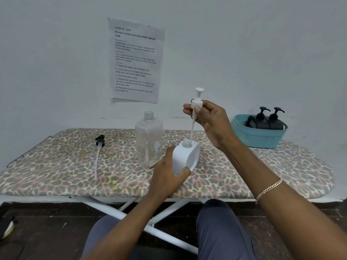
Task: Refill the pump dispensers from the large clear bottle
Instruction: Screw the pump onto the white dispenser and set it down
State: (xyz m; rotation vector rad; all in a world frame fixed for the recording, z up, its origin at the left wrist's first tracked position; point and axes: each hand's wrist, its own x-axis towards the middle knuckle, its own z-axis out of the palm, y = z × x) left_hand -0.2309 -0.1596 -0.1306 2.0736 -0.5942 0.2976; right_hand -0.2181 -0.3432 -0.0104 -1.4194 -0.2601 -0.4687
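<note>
The right hand (pixel 210 121) is raised above the ironing board (pixel 56 166), thumb and fingertips pinching the collar of a white pump (pixel 197 102). The pump is upright, its head on top and its thin tube hanging straight down. The tube's tip is just above and slightly to the far side of the open neck of a white dispenser bottle (pixel 187 156), not inside it. The left hand (pixel 167 173) wraps around the near lower side of that bottle, thumb across its front, and holds it tilted a little to the right on the board. A chain bracelet (pixel 268 189) sits on the right forearm.

Just left of the white bottle stands the large clear bottle (pixel 149 141), upright and uncapped, its walls streaked. I cannot tell how much liquid it holds.

Well to the left, a black pump (pixel 99 142) lies on the leopard-print cover, its pale tube pointing toward the near edge.

At the far right of the board sits a teal basket (pixel 259 139) with 2 black pump dispensers (pixel 262 122) inside, side by side, pumps fitted.

A printed sheet (pixel 135 61) hangs on the white wall behind the clear bottle.
</note>
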